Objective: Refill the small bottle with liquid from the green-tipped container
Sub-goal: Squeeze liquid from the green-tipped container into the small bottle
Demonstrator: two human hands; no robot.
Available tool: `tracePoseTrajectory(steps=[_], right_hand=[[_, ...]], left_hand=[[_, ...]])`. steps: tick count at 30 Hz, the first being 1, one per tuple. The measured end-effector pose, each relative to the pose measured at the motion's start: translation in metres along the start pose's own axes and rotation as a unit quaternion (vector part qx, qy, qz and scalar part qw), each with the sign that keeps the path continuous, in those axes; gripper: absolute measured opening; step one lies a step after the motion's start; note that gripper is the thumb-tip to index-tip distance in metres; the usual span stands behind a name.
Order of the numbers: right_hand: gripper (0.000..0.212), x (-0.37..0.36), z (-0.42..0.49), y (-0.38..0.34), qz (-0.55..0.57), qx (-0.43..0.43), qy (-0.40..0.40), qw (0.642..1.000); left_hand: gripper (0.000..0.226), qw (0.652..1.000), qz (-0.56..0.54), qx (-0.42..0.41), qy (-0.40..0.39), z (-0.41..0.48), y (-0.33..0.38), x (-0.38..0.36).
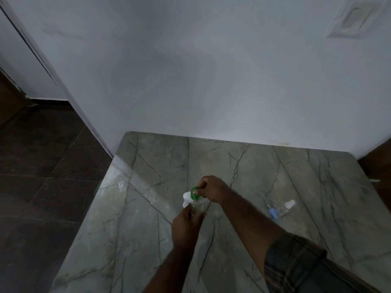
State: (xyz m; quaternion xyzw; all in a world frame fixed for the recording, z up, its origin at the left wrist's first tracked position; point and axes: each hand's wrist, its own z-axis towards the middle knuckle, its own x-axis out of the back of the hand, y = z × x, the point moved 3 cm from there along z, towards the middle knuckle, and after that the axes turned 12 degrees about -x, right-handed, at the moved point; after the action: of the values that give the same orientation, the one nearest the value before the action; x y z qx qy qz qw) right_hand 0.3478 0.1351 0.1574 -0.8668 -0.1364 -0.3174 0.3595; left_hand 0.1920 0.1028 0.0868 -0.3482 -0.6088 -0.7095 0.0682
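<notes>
My left hand (186,226) grips the clear body of a small container (197,208) held above the marble counter (148,229). The container has a white upper part (187,197) and a green tip (193,192). My right hand (211,189) pinches that green tip from the right, fingers closed on it. A small clear bottle (282,212) lies on its side on the counter to the right, with a white cap (289,204) beside it. Whether any liquid is inside either one is too dim to tell.
A thin tube with a blue fitting (271,212) lies next to the bottle. A white wall (211,81) backs the counter. The counter's left edge drops to a dark tiled floor (42,187). A wall plate (355,17) sits at the upper right.
</notes>
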Motion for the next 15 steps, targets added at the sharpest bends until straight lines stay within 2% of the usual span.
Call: tracePoseTrajectory(steps=[5, 15], right_hand=[[0.034, -0.002, 0.0, 0.004, 0.021, -0.009, 0.003, 1.0], [0.03, 0.008, -0.004, -0.004, -0.001, 0.005, 0.002, 1.0]], left_hand=[[0.023, 1.0, -0.003, -0.005, 0.005, -0.001, -0.002, -0.001], [0.023, 1.0, -0.007, 0.0, 0.003, 0.002, 0.001, 0.0]])
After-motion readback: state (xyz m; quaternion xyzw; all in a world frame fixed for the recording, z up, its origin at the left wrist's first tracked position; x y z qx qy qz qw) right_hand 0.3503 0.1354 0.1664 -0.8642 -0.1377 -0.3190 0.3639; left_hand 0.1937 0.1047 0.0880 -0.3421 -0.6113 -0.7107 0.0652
